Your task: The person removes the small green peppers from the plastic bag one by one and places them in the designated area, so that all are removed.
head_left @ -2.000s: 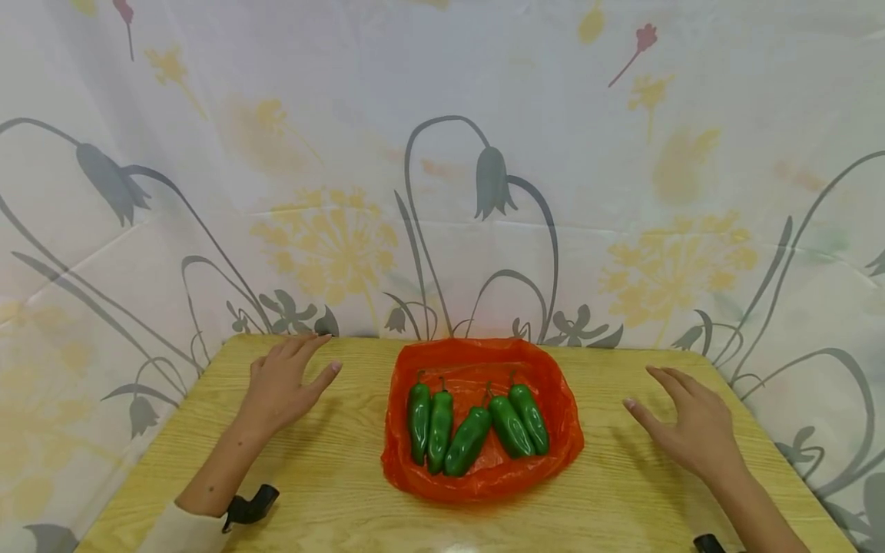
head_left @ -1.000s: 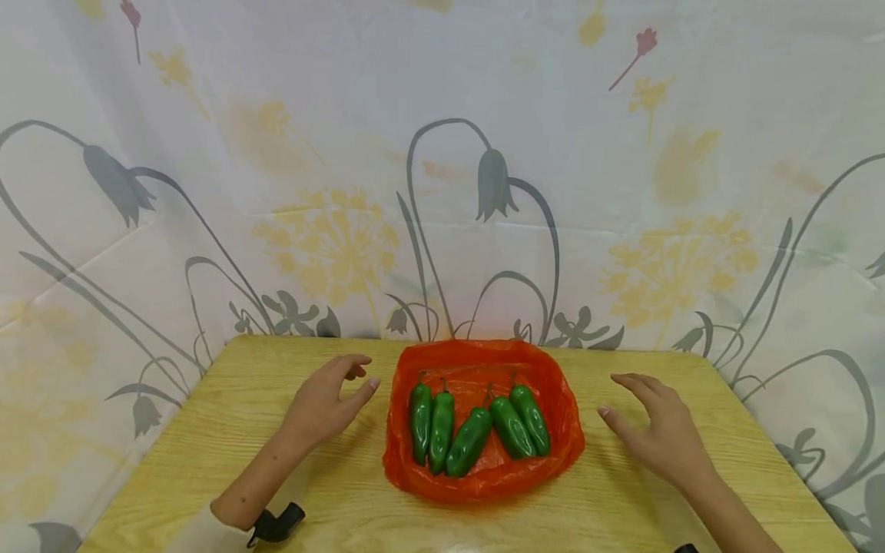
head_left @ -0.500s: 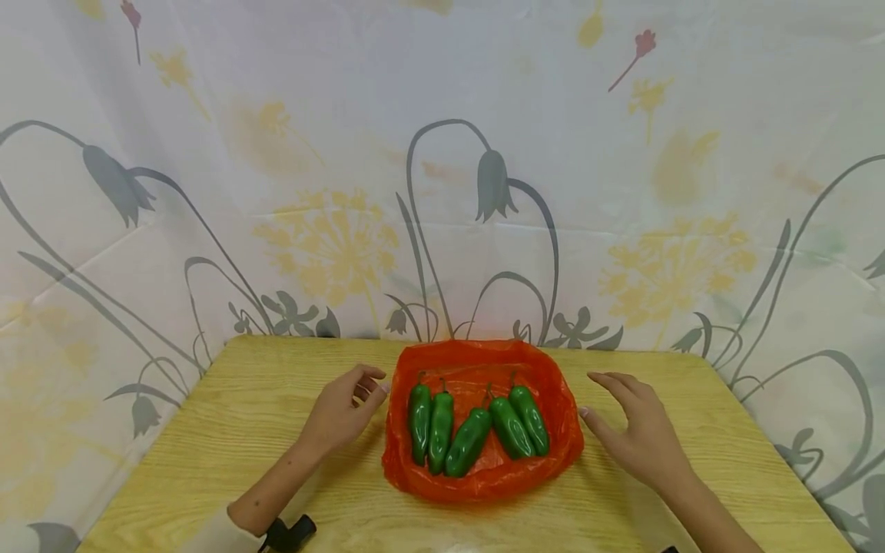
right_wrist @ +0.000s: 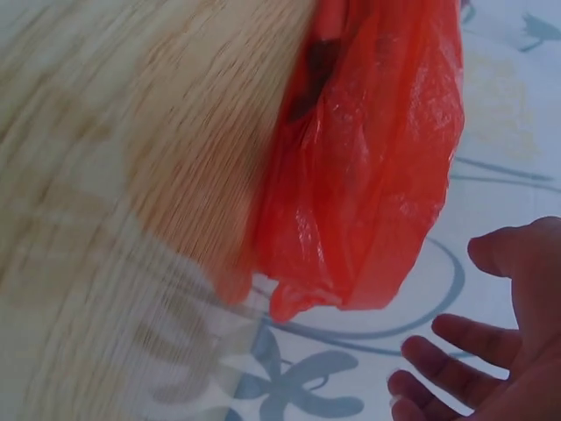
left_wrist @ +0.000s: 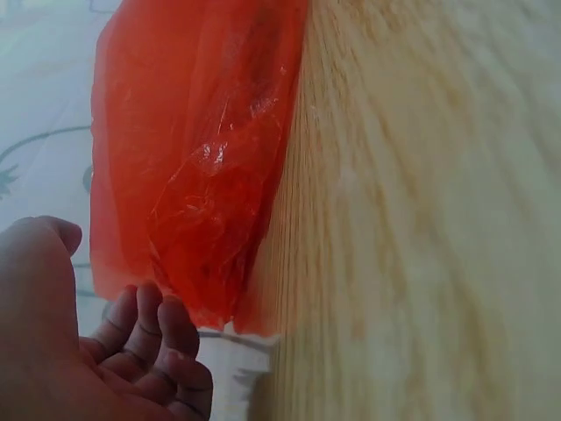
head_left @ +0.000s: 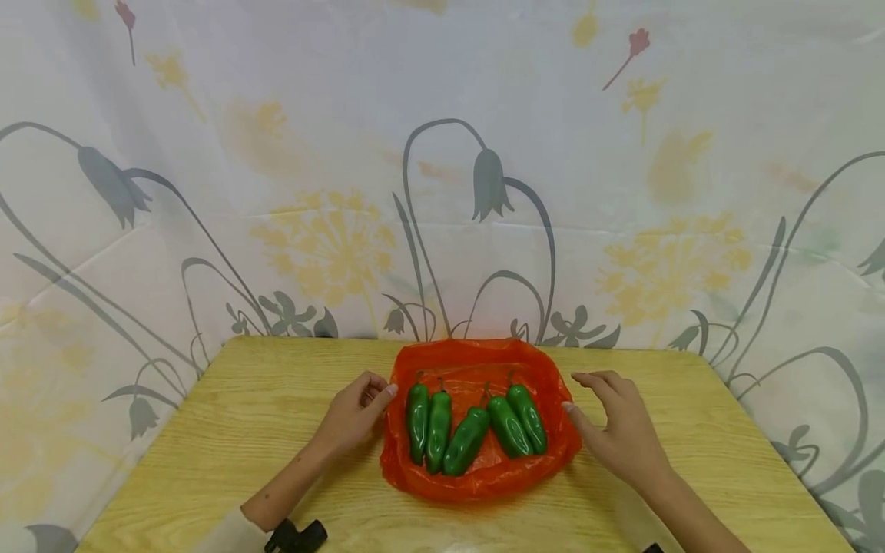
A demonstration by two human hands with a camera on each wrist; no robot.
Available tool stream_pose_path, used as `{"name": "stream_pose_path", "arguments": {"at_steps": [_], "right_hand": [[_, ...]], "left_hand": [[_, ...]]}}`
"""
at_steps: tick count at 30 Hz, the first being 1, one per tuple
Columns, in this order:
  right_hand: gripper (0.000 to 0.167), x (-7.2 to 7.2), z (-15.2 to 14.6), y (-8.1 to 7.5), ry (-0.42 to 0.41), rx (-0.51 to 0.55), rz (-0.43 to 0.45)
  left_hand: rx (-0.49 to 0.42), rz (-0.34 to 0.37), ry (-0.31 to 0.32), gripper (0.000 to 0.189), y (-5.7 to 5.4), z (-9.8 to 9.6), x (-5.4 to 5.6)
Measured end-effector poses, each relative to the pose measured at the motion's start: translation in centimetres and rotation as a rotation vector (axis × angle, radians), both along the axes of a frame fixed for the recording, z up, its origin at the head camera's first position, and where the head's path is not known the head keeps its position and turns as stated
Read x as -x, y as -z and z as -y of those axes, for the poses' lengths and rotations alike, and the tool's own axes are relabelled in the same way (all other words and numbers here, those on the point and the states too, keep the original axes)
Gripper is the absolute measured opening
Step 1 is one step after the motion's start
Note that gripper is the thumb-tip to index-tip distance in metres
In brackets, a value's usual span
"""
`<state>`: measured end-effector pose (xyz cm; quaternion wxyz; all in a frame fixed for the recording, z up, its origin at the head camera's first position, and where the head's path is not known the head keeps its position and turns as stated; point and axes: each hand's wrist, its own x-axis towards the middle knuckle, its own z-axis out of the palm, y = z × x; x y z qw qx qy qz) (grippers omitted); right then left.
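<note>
Several glossy green peppers lie in a red plastic bag whose mouth is spread wide, its rim standing around them. My left hand is at the bag's left side, fingers loosely bent, thumb tip by the rim. In the left wrist view, thumb and fingers stand apart, with the bag beyond. On the other side is my right hand, thumb near the right rim, fingers spread. The right wrist view has that hand apart from the bag. Neither hand grips anything.
The bag rests on a light wood-grain table, near its back edge. A white cloth printed with grey and yellow flowers hangs behind. A black device is strapped to the left wrist, below a cream sleeve.
Both hands have moved inward from the sides of the table to the two sides of the bag. The left fingers have bent more. Bag and peppers have stayed in place.
</note>
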<state>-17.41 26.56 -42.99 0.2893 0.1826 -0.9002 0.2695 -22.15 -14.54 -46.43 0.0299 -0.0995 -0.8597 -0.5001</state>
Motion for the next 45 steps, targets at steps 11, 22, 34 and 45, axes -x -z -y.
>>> {"name": "stream_pose_path", "arguments": {"at_steps": [11,22,34,45], "right_hand": [[0.035,0.8,2.3,0.2,-0.042,-0.018,0.000],[0.031,1.5,3.9,0.5,-0.021,-0.050,0.032],[0.024,2.0,5.0,0.4,-0.043,-0.075,0.123],[0.024,2.3,6.1,-0.3,-0.020,-0.109,0.196]], "left_hand": [[-0.131,0.095,0.044,0.023,1.2,-0.1,0.1],[-0.234,0.028,-0.023,0.010,1.9,-0.6,0.2],[-0.283,0.025,0.002,0.009,2.2,-0.8,0.0],[-0.279,0.032,-0.020,0.010,2.6,-0.8,0.1]]}}
